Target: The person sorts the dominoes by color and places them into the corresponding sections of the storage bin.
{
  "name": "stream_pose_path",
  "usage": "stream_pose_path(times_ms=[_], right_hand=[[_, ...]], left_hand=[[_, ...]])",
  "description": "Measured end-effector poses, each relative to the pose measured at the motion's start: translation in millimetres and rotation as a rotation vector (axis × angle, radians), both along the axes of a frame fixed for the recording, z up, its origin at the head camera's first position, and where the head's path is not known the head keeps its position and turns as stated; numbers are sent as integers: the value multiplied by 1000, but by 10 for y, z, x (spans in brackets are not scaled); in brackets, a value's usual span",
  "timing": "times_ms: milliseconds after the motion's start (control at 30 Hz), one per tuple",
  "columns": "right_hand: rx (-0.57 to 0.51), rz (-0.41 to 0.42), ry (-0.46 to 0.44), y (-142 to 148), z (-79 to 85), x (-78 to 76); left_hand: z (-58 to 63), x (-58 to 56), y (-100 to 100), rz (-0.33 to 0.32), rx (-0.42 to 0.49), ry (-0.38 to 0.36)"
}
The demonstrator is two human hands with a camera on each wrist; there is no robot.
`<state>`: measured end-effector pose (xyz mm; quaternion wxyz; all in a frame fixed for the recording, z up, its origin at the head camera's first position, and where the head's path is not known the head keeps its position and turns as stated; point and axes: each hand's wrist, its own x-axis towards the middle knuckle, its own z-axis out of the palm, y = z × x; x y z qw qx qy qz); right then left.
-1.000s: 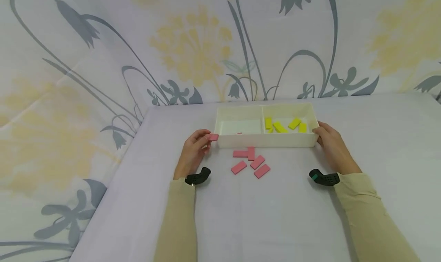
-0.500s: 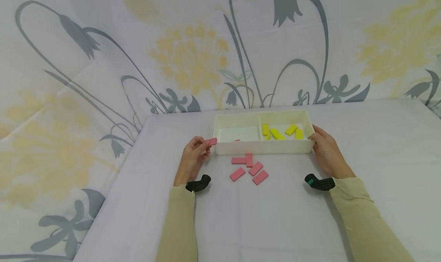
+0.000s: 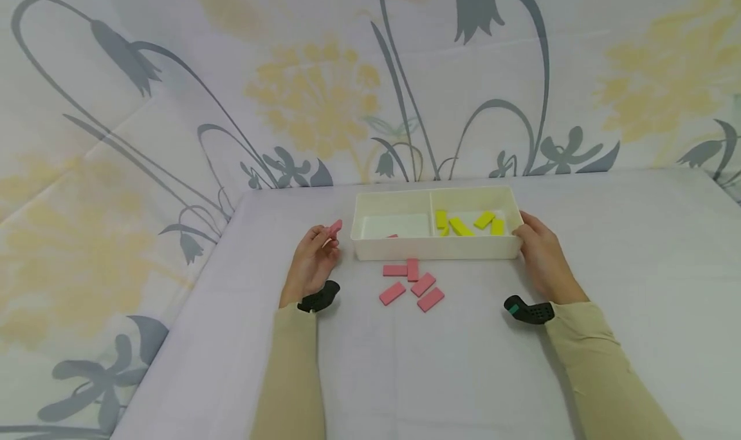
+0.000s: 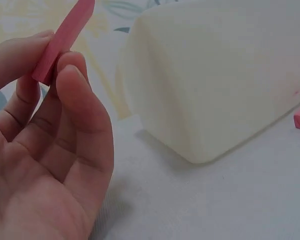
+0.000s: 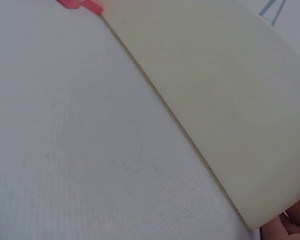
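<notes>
My left hand [image 3: 311, 263] pinches a small pink block [image 3: 334, 228] between thumb and fingers, just off the left end of a white two-compartment box [image 3: 434, 249]. In the left wrist view this pink block [image 4: 66, 42] tilts upward, apart from the box wall [image 4: 215, 85]. My right hand [image 3: 544, 258] grips the box's right end, thumb at the near corner. Its fingers [image 5: 275, 229] show only partly in the right wrist view. Several yellow blocks [image 3: 461, 227] lie in the right compartment. A sliver of a pink block [image 3: 393, 236] shows in the left one, mostly hidden by the front wall.
In front of the box several pink blocks [image 3: 395, 271] lie loose on the white tablecloth [image 3: 463, 369], some touching. A flower-patterned cloth [image 3: 324, 92] hangs behind the table and along its left side.
My left hand has drawn away leftward from the box's corner and turned the pink block upward. My right hand keeps its grip on the box. The head view has tilted slightly.
</notes>
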<state>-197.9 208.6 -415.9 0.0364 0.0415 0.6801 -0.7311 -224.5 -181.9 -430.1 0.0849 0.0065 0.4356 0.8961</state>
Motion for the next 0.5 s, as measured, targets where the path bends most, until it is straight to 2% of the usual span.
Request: stream_pose_path(times_ms=[133, 333, 400, 500], right_hand=[[16, 11, 9, -26, 5, 5], [46, -11, 22, 7, 28, 27], [56, -7, 15, 21, 22, 35], [75, -1, 7, 31, 16, 40]], left_hand=[[13, -23, -32, 21, 7, 14], [22, -43, 96, 74, 27, 111], [30, -42, 170, 98, 3, 141], [51, -36, 282, 124, -93, 175]])
